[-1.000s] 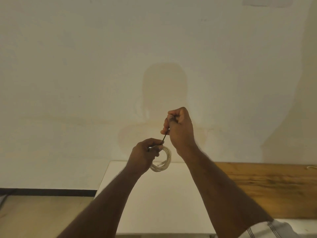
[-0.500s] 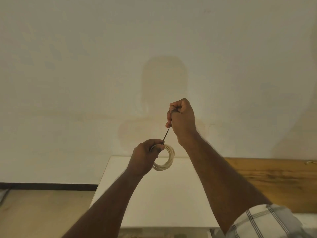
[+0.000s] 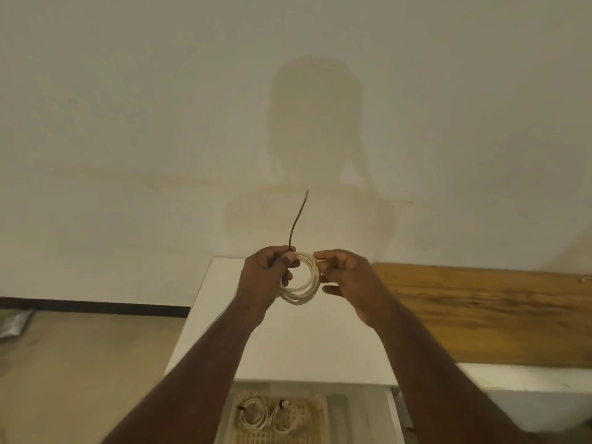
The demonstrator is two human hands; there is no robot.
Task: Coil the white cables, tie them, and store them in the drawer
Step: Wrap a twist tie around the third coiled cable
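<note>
Both hands hold the coil [image 3: 302,278] above the white cabinet [image 3: 320,341]: left hand [image 3: 267,277] pinches its left side and the upright tie [image 3: 298,219], right hand [image 3: 347,277] its right side. Two tied coils [image 3: 266,415] lie in the near open drawer [image 3: 368,411].

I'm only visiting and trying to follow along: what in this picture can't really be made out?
All in the head view:
- Where the dark tie goes around the white cable coil: hidden inside the left hand.
- The coil's right side: covered by the right hand fingers.
- The drawer: cut off by the bottom edge and crossed by both forearms.
- The stored coils in it: too blurred to count surely.
</note>
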